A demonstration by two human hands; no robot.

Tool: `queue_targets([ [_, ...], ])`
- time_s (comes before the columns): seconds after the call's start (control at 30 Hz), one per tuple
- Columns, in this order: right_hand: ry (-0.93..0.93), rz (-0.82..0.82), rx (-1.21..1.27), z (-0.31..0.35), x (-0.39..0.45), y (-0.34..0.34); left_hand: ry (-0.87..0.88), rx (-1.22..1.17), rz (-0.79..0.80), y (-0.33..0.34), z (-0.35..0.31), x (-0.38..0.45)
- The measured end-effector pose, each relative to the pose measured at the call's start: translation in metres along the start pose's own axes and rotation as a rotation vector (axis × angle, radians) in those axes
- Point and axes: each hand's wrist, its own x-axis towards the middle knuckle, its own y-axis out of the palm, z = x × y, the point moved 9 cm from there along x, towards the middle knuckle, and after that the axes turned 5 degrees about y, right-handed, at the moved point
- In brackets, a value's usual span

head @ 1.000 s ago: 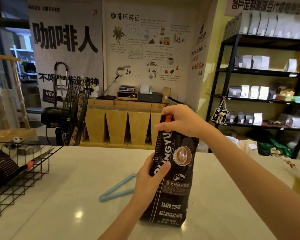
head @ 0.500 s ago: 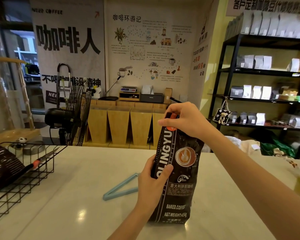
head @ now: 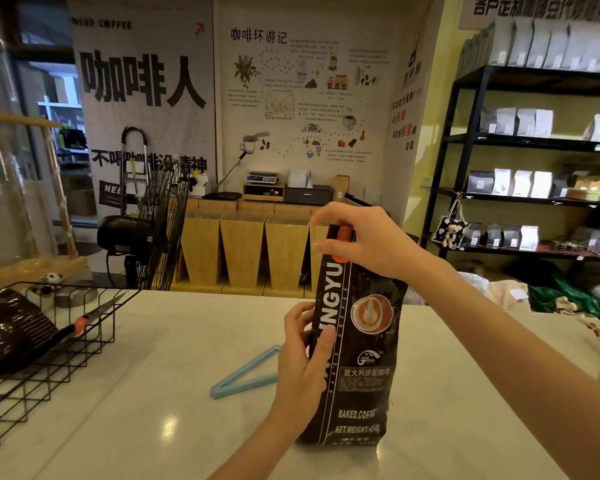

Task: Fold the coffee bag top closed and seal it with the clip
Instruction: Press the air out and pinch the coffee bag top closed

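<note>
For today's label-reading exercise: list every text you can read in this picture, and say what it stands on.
"INGYU", "BAKED COFFEE", "BAKED.COFFEE", "NET.WEIGHT:454", "意大利拼配咖啡": coffee bag, start hidden by left hand.
"NEED COFFEE", "咖啡人": grey banner.
"咖啡环游记": illustrated poster; its small print is unreadable.
Top-right sign: blurred.

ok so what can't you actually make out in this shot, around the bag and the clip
- Coffee bag top, head view: the right hand covers it, so how far it is folded is hidden.
- Blue clip: its right end is hidden behind the left hand.
- Brand lettering: the left fingers cover the first letters.
- Bottom print: too blurred to read.
</note>
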Motion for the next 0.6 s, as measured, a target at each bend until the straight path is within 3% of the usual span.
queue_targets([
  [0.2,-0.082,0.182,-0.208,0.015,0.001,0.022,-0.025,-0.058,-0.101,-0.009,0.0,0.009],
  [0.37,-0.094,0.12,-0.211,0.016,0.002,0.019,-0.058,-0.122,-0.175,-0.013,0.003,0.01],
  [0.6,-0.134,0.143,-0.339,0.018,0.0,0.028,-0.077,-0.174,-0.134,-0.006,-0.003,0.013],
])
